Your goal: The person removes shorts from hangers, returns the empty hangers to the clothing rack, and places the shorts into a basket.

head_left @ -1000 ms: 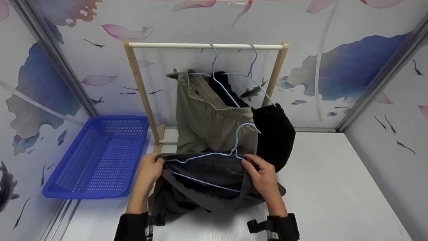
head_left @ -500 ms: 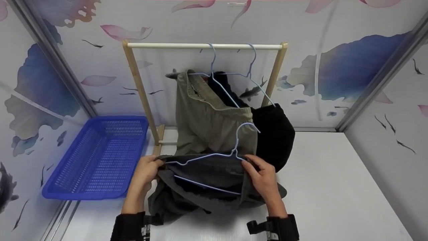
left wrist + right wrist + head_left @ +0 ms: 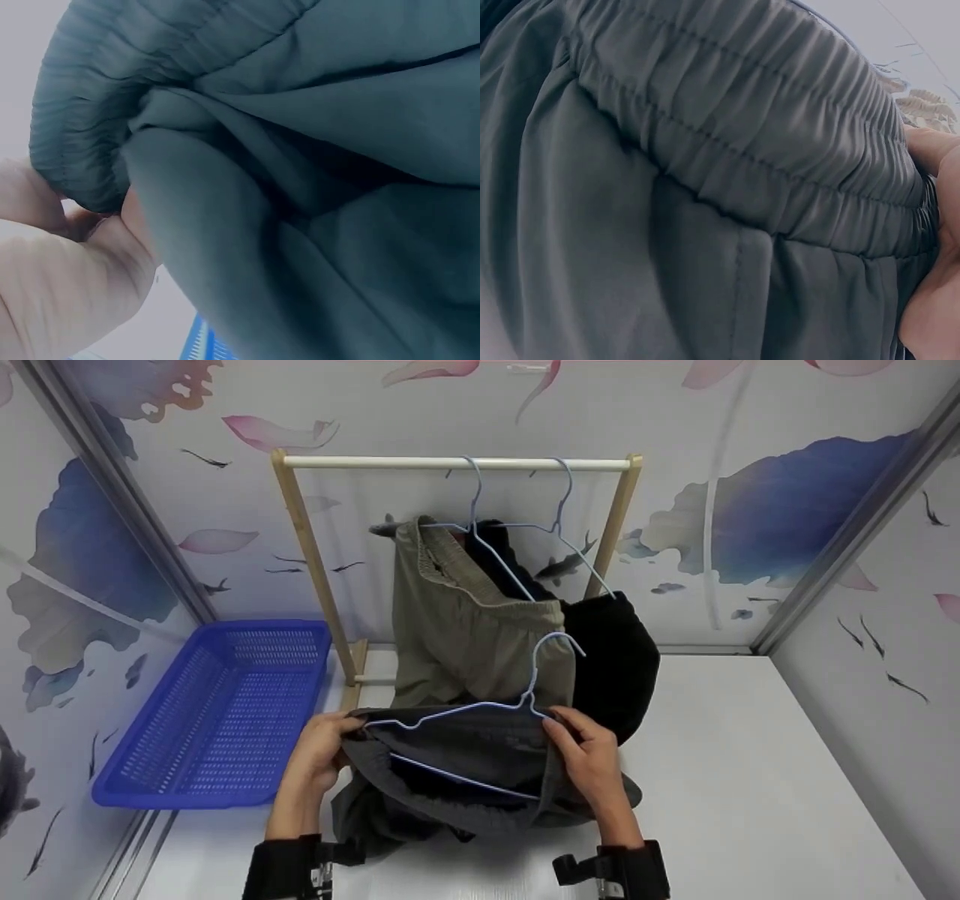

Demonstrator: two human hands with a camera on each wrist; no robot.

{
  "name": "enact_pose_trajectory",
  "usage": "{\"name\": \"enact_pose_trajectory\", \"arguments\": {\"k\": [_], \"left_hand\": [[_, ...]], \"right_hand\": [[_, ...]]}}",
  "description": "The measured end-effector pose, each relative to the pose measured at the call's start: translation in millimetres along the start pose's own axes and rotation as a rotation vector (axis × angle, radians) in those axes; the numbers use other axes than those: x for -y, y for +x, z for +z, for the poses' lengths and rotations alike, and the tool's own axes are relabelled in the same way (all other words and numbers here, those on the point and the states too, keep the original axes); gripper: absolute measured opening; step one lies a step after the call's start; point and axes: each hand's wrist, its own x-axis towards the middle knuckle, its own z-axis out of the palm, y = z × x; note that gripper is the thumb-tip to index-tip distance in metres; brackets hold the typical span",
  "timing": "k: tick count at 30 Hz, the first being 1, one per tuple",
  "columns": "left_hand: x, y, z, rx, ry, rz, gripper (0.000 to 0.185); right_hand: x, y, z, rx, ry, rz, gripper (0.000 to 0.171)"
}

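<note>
Dark grey pants (image 3: 465,810) with a gathered elastic waistband (image 3: 780,127) are stretched between both hands. My left hand (image 3: 319,754) pinches the waistband's left end, and my right hand (image 3: 592,754) grips the right end. A light blue wire hanger (image 3: 465,709) sits inside the open waist, its hook standing up above the cloth. The hanger's bottom bar crosses the waist opening, and its right end is hidden by the cloth. In the left wrist view the left thumb (image 3: 82,277) is against the gathered band.
Behind stands a garment rack with a white rail (image 3: 375,462) and wooden legs. Khaki pants (image 3: 480,637) and a black garment (image 3: 619,660) hang there on blue hangers. A blue plastic basket (image 3: 112,795) stands at the left, on the white table (image 3: 750,780).
My left hand has shifted slightly left, pulling the waistband's left end outward, clear of the hanger's left tip. The right hand has stayed nearly still.
</note>
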Motion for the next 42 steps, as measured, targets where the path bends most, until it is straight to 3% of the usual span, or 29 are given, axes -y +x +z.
{"name": "enact_pose_trajectory", "arguments": {"k": [4,14,26,30,36,42], "left_hand": [[4.0,3.1,-0.7,-0.018,-0.097,-0.036,0.022],[10.8,5.0,1.8,-0.077,-0.255,-0.053,0.023],[17.6,1.0,7.8,-0.052,-0.320,-0.040,0.023],[21.0,0.9,10.7,0.008,-0.386,-0.047,0.025],[24.9,1.7,11.4,0.160,-0.472,-0.112,0.031],[26.2,1.7,10.8,0.262,-0.490,-0.151,0.034]], "right_hand": [[1.0,0.0,0.5,0.007,0.014,0.018,0.017],[0.0,1.1,1.1,0.001,0.018,-0.001,0.016],[0.6,1.0,-0.2,0.010,0.034,0.051,0.015],[1.8,1.1,0.7,0.010,0.032,0.055,0.015],[3.4,0.9,1.5,0.007,0.051,0.068,0.015],[4.1,-0.3,-0.4,-0.005,0.049,0.067,0.015]]}}
